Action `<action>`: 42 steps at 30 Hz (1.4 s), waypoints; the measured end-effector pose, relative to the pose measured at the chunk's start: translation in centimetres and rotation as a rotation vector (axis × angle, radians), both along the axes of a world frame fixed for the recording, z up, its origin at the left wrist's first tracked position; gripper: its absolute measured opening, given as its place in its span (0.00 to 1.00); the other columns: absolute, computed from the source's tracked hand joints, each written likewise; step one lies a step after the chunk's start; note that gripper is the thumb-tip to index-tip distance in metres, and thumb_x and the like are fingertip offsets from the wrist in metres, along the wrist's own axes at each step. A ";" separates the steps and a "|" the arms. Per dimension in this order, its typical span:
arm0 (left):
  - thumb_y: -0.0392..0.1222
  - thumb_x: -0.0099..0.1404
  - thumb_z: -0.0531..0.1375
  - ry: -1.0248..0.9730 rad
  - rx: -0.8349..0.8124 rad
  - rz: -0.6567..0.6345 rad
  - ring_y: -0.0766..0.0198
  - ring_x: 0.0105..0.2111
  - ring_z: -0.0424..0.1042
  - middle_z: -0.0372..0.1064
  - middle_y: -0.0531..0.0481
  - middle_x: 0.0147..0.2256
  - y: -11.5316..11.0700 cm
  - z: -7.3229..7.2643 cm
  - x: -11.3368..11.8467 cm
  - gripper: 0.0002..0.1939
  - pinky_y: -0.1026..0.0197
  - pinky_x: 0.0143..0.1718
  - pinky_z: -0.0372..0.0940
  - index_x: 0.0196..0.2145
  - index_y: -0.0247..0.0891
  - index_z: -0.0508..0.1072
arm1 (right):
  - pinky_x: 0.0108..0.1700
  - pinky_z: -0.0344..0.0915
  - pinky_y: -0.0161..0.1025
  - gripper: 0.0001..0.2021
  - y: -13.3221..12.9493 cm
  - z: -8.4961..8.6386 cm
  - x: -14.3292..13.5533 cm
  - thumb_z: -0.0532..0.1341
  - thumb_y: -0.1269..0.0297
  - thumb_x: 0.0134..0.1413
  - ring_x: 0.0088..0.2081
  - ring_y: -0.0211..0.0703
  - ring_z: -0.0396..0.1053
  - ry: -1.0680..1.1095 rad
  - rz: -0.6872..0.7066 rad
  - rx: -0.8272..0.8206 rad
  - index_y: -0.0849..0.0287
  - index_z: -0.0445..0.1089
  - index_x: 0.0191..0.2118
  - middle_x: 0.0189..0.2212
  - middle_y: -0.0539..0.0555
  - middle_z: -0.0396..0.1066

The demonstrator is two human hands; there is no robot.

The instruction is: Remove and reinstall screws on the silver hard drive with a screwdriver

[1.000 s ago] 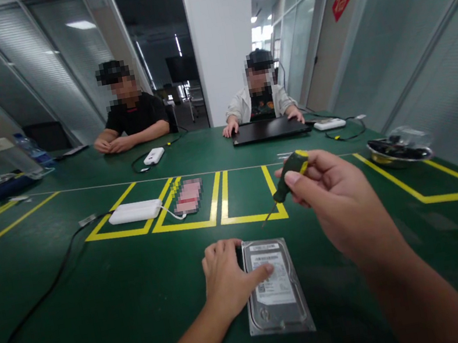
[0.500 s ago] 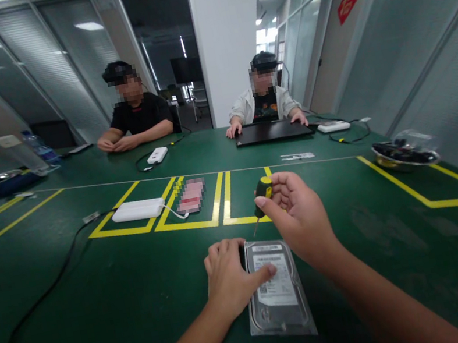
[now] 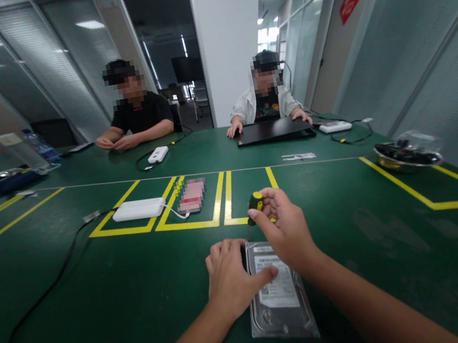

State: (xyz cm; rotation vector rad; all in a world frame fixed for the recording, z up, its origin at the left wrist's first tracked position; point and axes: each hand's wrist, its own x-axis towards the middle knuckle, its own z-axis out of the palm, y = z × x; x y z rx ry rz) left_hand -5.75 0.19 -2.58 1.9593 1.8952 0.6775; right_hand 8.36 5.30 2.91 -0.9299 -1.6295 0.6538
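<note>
A silver hard disk drive (image 3: 280,310) with a white label lies flat on the green table (image 3: 146,304). My left hand (image 3: 232,277) grips its left side, thumb across the label and fingers along the far left edge. A screwdriver (image 3: 255,207) with a black and yellow handle is pinched in my right hand (image 3: 287,226), over the drive's far end. Its thin shaft points down at the far left corner of the drive. Whether the tip touches a screw there I cannot tell.
Ahead lie a white power bank (image 3: 138,209) with cables and a pink phone (image 3: 191,196) among yellow tape outlines. At right stands a metal bowl (image 3: 408,157) of dark items. Two people sit opposite, one with hands on a black laptop (image 3: 275,130).
My right hand has moved down and left, bringing the screwdriver to the drive's far left corner. My left hand stays on the drive. The person opposite has raised the laptop's lid slightly.
</note>
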 end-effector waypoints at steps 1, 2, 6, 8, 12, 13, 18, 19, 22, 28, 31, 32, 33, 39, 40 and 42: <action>0.67 0.50 0.65 -0.002 0.001 -0.001 0.43 0.53 0.58 0.67 0.45 0.50 0.0 0.0 0.0 0.36 0.46 0.51 0.53 0.50 0.43 0.69 | 0.36 0.66 0.37 0.13 0.1 0.0 0.0 0.60 0.62 0.61 0.31 0.38 0.68 0.000 -0.002 0.002 0.61 0.62 0.49 0.33 0.52 0.70; 0.67 0.50 0.65 -0.003 0.002 -0.001 0.43 0.53 0.58 0.67 0.45 0.50 0.0 -0.1 0.0 0.36 0.46 0.50 0.53 0.50 0.43 0.69 | 0.36 0.66 0.37 0.13 0.1 0.0 0.0 0.60 0.62 0.61 0.32 0.38 0.68 0.000 -0.003 0.004 0.61 0.62 0.49 0.34 0.52 0.70; 0.68 0.50 0.64 0.003 -0.006 -0.003 0.43 0.53 0.58 0.67 0.45 0.50 0.0 -0.1 0.0 0.37 0.47 0.50 0.53 0.50 0.43 0.70 | 0.35 0.65 0.36 0.13 0.1 0.0 0.0 0.60 0.62 0.61 0.31 0.38 0.69 -0.005 0.000 0.008 0.61 0.62 0.49 0.34 0.52 0.70; 0.69 0.49 0.64 0.010 -0.009 -0.003 0.43 0.53 0.58 0.67 0.45 0.50 0.0 0.0 0.0 0.37 0.47 0.50 0.53 0.50 0.43 0.70 | 0.35 0.66 0.36 0.13 0.1 0.0 0.0 0.60 0.62 0.61 0.31 0.38 0.69 -0.007 0.004 0.007 0.60 0.62 0.48 0.33 0.52 0.70; 0.69 0.50 0.64 0.022 -0.007 -0.006 0.43 0.53 0.58 0.67 0.44 0.50 0.0 0.1 0.0 0.38 0.47 0.50 0.53 0.51 0.43 0.70 | 0.36 0.66 0.37 0.13 0.2 -0.1 0.0 0.60 0.61 0.62 0.32 0.39 0.69 -0.008 0.014 -0.001 0.60 0.62 0.49 0.34 0.53 0.70; 0.69 0.50 0.63 0.023 -0.007 -0.007 0.44 0.53 0.58 0.67 0.44 0.50 0.0 0.1 0.0 0.38 0.47 0.50 0.53 0.51 0.43 0.70 | 0.36 0.66 0.37 0.13 0.2 -0.2 0.0 0.60 0.61 0.62 0.32 0.39 0.69 -0.010 0.017 -0.004 0.61 0.62 0.49 0.33 0.53 0.70; 0.69 0.50 0.64 0.017 -0.005 -0.008 0.44 0.52 0.58 0.67 0.45 0.49 0.0 0.1 -0.1 0.37 0.48 0.50 0.53 0.50 0.43 0.70 | 0.35 0.66 0.37 0.13 0.2 -0.2 0.0 0.60 0.61 0.62 0.31 0.39 0.68 -0.017 0.031 -0.012 0.61 0.63 0.49 0.33 0.53 0.70; 0.69 0.50 0.64 0.017 -0.004 -0.008 0.44 0.52 0.58 0.67 0.45 0.49 0.0 0.1 -0.1 0.37 0.48 0.50 0.53 0.50 0.44 0.70 | 0.35 0.66 0.37 0.13 0.2 -0.2 0.0 0.60 0.61 0.62 0.31 0.38 0.68 -0.017 0.033 -0.012 0.61 0.63 0.49 0.32 0.53 0.70; 0.69 0.49 0.64 0.021 -0.003 -0.006 0.44 0.52 0.59 0.67 0.45 0.49 0.0 0.1 0.0 0.37 0.48 0.49 0.54 0.50 0.43 0.70 | 0.34 0.66 0.36 0.14 0.4 -0.2 0.0 0.60 0.60 0.62 0.30 0.38 0.68 -0.019 0.033 -0.008 0.61 0.62 0.49 0.32 0.53 0.70; 0.69 0.50 0.64 0.013 0.006 -0.011 0.43 0.52 0.59 0.67 0.44 0.49 0.0 0.1 0.0 0.36 0.48 0.49 0.54 0.49 0.43 0.70 | 0.34 0.65 0.35 0.14 0.5 -0.5 0.2 0.60 0.61 0.62 0.31 0.37 0.68 -0.014 0.017 0.008 0.60 0.61 0.49 0.33 0.52 0.69; 0.68 0.50 0.64 0.006 0.006 -0.022 0.44 0.52 0.59 0.67 0.44 0.49 -0.1 0.2 0.0 0.36 0.48 0.49 0.54 0.49 0.43 0.70 | 0.34 0.65 0.34 0.14 0.6 -0.5 0.3 0.60 0.61 0.62 0.31 0.36 0.68 -0.018 0.011 0.009 0.60 0.61 0.49 0.33 0.52 0.69; 0.68 0.50 0.65 0.004 0.005 -0.023 0.44 0.52 0.59 0.67 0.44 0.49 -0.1 0.2 0.0 0.36 0.48 0.49 0.54 0.49 0.43 0.70 | 0.33 0.65 0.34 0.14 0.6 -0.4 0.3 0.60 0.61 0.61 0.30 0.36 0.68 -0.021 0.009 0.009 0.60 0.61 0.48 0.33 0.52 0.69; 0.68 0.50 0.65 0.004 0.003 -0.022 0.44 0.52 0.59 0.67 0.44 0.49 0.0 0.2 0.0 0.36 0.48 0.49 0.54 0.49 0.43 0.70 | 0.33 0.65 0.34 0.14 0.6 -0.3 0.3 0.61 0.61 0.61 0.30 0.36 0.68 -0.023 0.006 0.011 0.60 0.60 0.48 0.33 0.52 0.69; 0.68 0.49 0.65 0.007 -0.006 -0.028 0.44 0.52 0.59 0.67 0.45 0.49 0.0 0.3 -0.1 0.36 0.47 0.50 0.54 0.49 0.43 0.70 | 0.31 0.64 0.33 0.14 0.5 0.3 0.3 0.62 0.63 0.59 0.28 0.35 0.67 -0.068 0.004 0.034 0.60 0.61 0.47 0.31 0.50 0.68; 0.68 0.49 0.65 0.008 -0.008 -0.026 0.44 0.52 0.59 0.67 0.44 0.49 0.0 0.3 -0.1 0.36 0.47 0.50 0.54 0.49 0.43 0.70 | 0.31 0.64 0.33 0.15 0.5 0.4 0.4 0.62 0.63 0.58 0.28 0.35 0.67 -0.075 0.007 0.038 0.60 0.61 0.48 0.31 0.50 0.68; 0.69 0.49 0.65 0.008 -0.010 -0.024 0.44 0.52 0.59 0.67 0.44 0.49 0.0 0.2 -0.1 0.37 0.47 0.50 0.54 0.50 0.43 0.70 | 0.32 0.64 0.33 0.18 0.5 0.6 0.5 0.63 0.64 0.57 0.29 0.35 0.67 -0.108 0.015 0.058 0.59 0.61 0.51 0.32 0.49 0.68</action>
